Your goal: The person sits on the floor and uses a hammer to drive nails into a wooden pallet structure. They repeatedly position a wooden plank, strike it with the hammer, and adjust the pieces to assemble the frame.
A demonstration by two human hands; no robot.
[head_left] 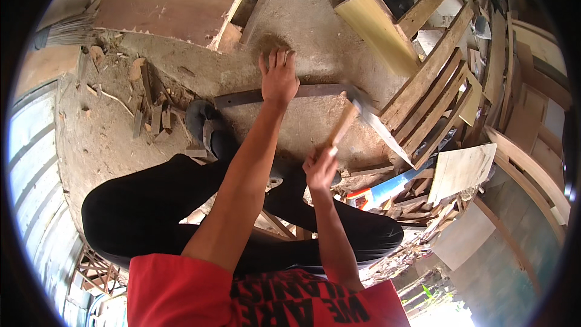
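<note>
Earthen ground (302,6) bears a dark strip (321,90), long axis left–right. Wood-handled tool (343,125) near strip's right end, handle pointing away and rightward; head blurred, probably metal. Left hand (280,80) laid across strip, fingers extended; right hand (321,170) clamped round handle.

Light: daylight in here, moderate and even across the floor (308,6). Brightest areas: ribbed wall (33,163), left, pale and bluish; white glare by the greenery (427,292), lower right. Shadows: soft; black trousers (139,206) nearly without detail. Blur: right hand (321,169) and wooden-handled tool (343,124), motion-smeared. Distortion: curved planks (526,165), right; black circular rim.
</note>
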